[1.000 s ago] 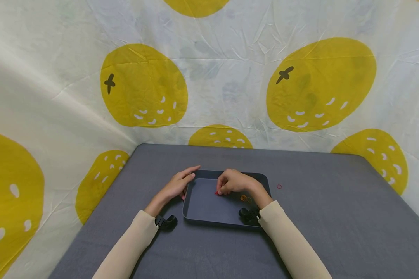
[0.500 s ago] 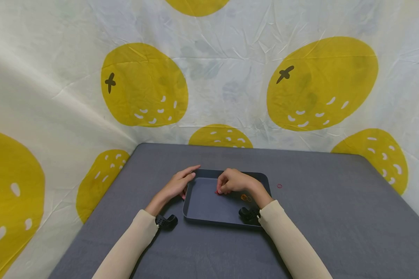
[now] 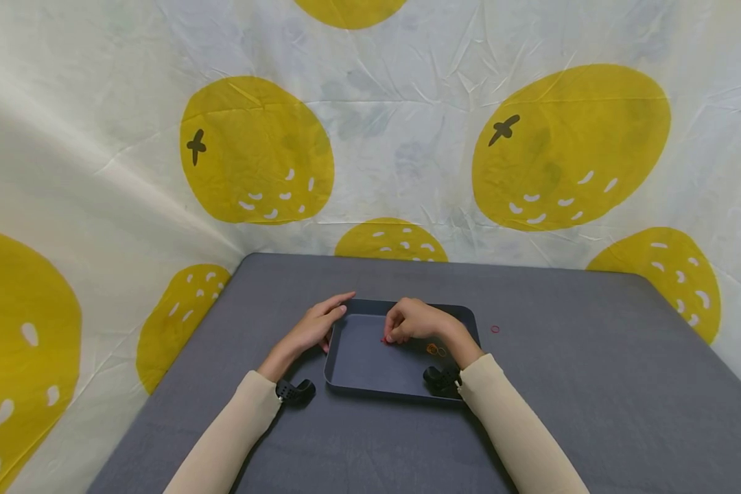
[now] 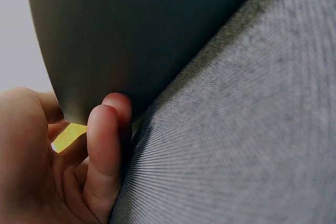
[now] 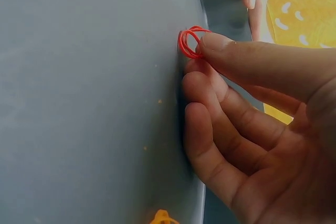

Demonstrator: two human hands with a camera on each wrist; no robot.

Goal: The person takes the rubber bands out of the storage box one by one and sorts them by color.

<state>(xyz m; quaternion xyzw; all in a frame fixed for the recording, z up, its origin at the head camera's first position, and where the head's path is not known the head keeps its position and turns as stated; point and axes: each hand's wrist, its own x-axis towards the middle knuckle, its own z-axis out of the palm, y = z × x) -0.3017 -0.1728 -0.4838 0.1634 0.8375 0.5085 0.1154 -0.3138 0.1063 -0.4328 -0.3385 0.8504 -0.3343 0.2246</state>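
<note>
In the head view my right hand [image 3: 407,320] is low over the middle of a dark grey tray [image 3: 358,370]. Thumb and forefinger pinch a small red rubber band [image 5: 190,44], looped in more than one turn, close to the tray floor. My left hand [image 3: 313,326] holds the tray at its far left corner, thumb at the rim. Its lower fingers [image 4: 103,145] bend against the outer wall, while the forefinger stretches past the corner. Orange and yellow rubber bands [image 3: 432,350] lie in the tray, beneath the right wrist.
A single red rubber band [image 3: 495,329] lies on the grey cloth-covered table [image 3: 593,357], right of the tray. Behind and to the left hangs a white curtain [image 3: 401,137] with yellow fruit prints. Tiny orange specks [image 5: 159,101] dot the tray floor.
</note>
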